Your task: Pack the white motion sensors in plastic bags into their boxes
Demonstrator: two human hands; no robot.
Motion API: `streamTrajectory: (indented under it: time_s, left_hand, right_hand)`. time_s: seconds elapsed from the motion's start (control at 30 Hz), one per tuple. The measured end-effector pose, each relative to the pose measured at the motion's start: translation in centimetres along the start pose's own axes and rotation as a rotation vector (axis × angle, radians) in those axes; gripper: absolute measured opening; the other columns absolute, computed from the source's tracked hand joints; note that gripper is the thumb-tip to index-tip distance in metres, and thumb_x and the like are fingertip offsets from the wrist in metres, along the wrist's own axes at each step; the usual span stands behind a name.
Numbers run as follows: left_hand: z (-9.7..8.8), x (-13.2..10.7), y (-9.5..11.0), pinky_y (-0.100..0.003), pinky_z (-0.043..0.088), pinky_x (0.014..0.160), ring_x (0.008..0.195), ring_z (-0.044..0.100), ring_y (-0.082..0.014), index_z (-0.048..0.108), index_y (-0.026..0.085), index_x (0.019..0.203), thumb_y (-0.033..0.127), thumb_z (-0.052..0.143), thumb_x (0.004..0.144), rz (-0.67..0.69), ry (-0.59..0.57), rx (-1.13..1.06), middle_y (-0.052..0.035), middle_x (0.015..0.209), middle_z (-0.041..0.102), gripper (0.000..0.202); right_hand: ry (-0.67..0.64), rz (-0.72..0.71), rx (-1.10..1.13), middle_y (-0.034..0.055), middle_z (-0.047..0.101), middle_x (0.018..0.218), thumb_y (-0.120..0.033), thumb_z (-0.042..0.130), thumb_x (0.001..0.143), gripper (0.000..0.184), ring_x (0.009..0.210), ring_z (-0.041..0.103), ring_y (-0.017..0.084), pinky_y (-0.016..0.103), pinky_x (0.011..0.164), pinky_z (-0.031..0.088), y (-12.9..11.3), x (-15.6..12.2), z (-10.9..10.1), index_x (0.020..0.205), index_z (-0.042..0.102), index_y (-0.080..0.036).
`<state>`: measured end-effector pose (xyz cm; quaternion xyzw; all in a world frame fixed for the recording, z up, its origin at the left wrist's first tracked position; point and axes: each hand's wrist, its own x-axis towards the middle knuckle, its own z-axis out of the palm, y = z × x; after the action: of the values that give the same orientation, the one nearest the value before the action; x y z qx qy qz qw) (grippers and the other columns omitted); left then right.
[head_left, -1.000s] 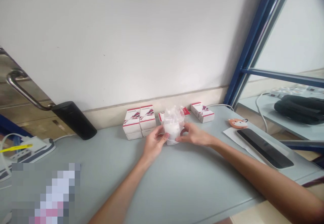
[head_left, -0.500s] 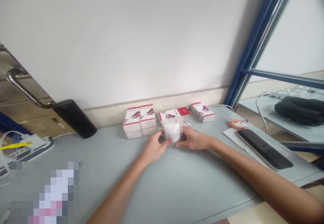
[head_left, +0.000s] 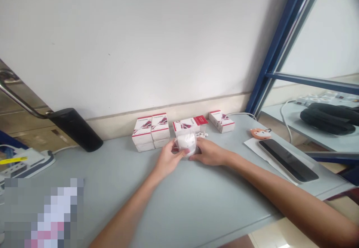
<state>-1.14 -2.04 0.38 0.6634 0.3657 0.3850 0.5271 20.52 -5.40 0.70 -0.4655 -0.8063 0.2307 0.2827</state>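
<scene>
Case [head_left: 186,145]: one, between left hand [head_left: 167,160], right hand [head_left: 209,153].

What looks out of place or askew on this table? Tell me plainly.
The middle box by the wall lies with its red flap open, small white bits loose beside it. The right box sits askew, apart from the stacked boxes. The left hand and right hand hold a wrapped white item; nothing odd there.

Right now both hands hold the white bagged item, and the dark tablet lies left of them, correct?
No: the head view shows the dark tablet lying right of them, beyond the right hand. The left hand and right hand do hold the white bagged item, in front of the red-and-white boxes.
</scene>
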Motion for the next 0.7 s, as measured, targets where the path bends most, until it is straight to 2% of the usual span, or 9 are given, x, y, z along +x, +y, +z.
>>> streamTrajectory:
  time_s: [0.07,0.13,0.27,0.37,0.5,0.6,0.63,0.7]
  left_hand:
    - [0.0,0.1,0.1,-0.044,0.052,0.102,0.118,0.069,-0.0344,0.072,0.016,0.118,0.051,0.089,0.075,-0.056,0.071,-0.184,-0.0153,0.125,0.076,0.058]
    - [0.0,0.1,0.5,-0.044,0.052,0.105,0.121,0.068,-0.033,0.072,0.016,0.12,0.049,0.088,0.078,-0.101,0.12,-0.407,-0.0152,0.128,0.075,0.055]
    - [0.1,-0.2,1.6,-0.046,0.052,0.109,0.129,0.065,-0.0305,0.071,0.019,0.124,0.038,0.085,0.083,-0.156,0.105,-0.689,-0.013,0.134,0.072,0.047]
    - [0.0,-0.3,2.3,-0.046,0.052,0.113,0.137,0.059,-0.0291,0.071,0.021,0.123,0.031,0.081,0.086,-0.168,0.12,-0.765,-0.0106,0.14,0.069,0.04]
    - [-0.2,-0.3,2.8,-0.046,0.052,0.116,0.142,0.056,-0.027,0.071,0.022,0.118,0.027,0.076,0.088,-0.168,0.146,-0.789,-0.009,0.141,0.068,0.031]
    - [-0.2,-0.3,3.0,-0.045,0.052,0.116,0.143,0.056,-0.027,0.07,0.022,0.118,0.026,0.076,0.087,-0.162,0.141,-0.775,-0.0089,0.14,0.069,0.032]
    - [-0.1,-0.3,3.0,-0.045,0.053,0.115,0.142,0.056,-0.0273,0.069,0.022,0.119,0.026,0.076,0.086,-0.159,0.143,-0.768,-0.009,0.14,0.069,0.034]
    - [0.0,-0.3,3.0,-0.045,0.054,0.112,0.141,0.057,-0.0281,0.067,0.023,0.124,0.025,0.078,0.084,-0.135,0.149,-0.736,-0.0091,0.142,0.067,0.042]
  right_hand:
    - [-0.003,0.051,0.029,0.0052,0.073,0.097,-0.043,0.074,0.091,0.024,0.084,0.064,0.022,0.034,0.074,0.048,0.3,0.0,-0.2,0.097,0.068,-0.021]
    - [0.017,0.097,0.073,0.0006,0.066,0.079,-0.053,0.069,0.094,0.035,0.071,0.056,0.017,0.03,0.065,0.041,0.3,0.0,-0.7,0.084,0.063,-0.02]
    - [0.132,0.15,0.191,-0.002,0.059,0.07,-0.059,0.062,0.097,0.043,0.065,0.051,0.014,0.029,0.061,0.038,-0.7,0.1,-1.7,0.078,0.058,-0.02]
    - [0.269,0.197,0.35,-0.0008,0.064,0.073,-0.058,0.062,0.097,0.038,0.065,0.056,0.015,0.03,0.063,0.042,-1.5,0.2,-2.0,0.09,0.062,-0.021]
    - [0.395,0.224,0.518,0.0037,0.07,0.094,-0.063,0.06,0.098,0.042,0.073,0.061,0.015,0.031,0.067,0.049,-1.6,0.3,-1.9,0.106,0.063,-0.022]
    - [0.335,0.229,0.611,0.0059,0.068,0.111,-0.063,0.063,0.095,0.048,0.082,0.066,0.016,0.032,0.072,0.054,-1.4,0.2,-1.4,0.123,0.058,-0.025]
    - [0.301,0.224,0.656,0.0056,0.068,0.111,-0.063,0.066,0.094,0.051,0.08,0.066,0.016,0.033,0.071,0.054,-1.4,0.2,-1.2,0.127,0.056,-0.025]
    - [0.284,0.22,0.74,0.0021,0.067,0.096,-0.061,0.071,0.09,0.051,0.07,0.064,0.014,0.032,0.066,0.053,-1.4,0.3,-1.0,0.121,0.058,-0.023]
